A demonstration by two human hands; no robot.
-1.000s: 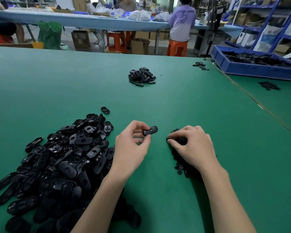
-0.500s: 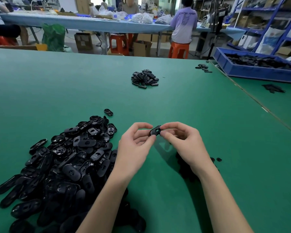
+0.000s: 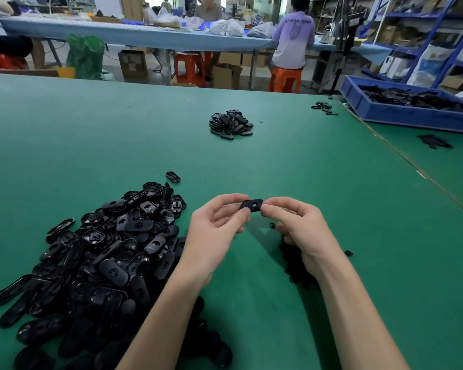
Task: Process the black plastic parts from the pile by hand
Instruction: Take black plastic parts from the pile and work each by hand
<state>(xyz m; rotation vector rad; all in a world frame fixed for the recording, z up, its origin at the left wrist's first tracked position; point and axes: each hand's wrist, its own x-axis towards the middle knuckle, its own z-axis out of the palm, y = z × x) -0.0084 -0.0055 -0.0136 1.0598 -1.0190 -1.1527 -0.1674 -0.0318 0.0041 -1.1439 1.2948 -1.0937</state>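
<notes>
Black part pinched at both ends by left hand and right hand, raised above worktop. Right hand brought over from scrap heap a second ago; trimming judged begun. Pile left of hands.

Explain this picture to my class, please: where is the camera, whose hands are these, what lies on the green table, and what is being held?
The camera sits on a person's head, looking forward and down, so the two bare arms reaching in from the bottom are that person's own. The left hand and right hand together pinch one small black plastic part by its ends, above the green table. To the left lies a big pile of black parts. A smaller heap sits farther away, mid-table. More dark bits lie under the right wrist, mostly hidden. At the far right stands a blue bin holding more black pieces. Behind, other people sit at a long table.
</notes>
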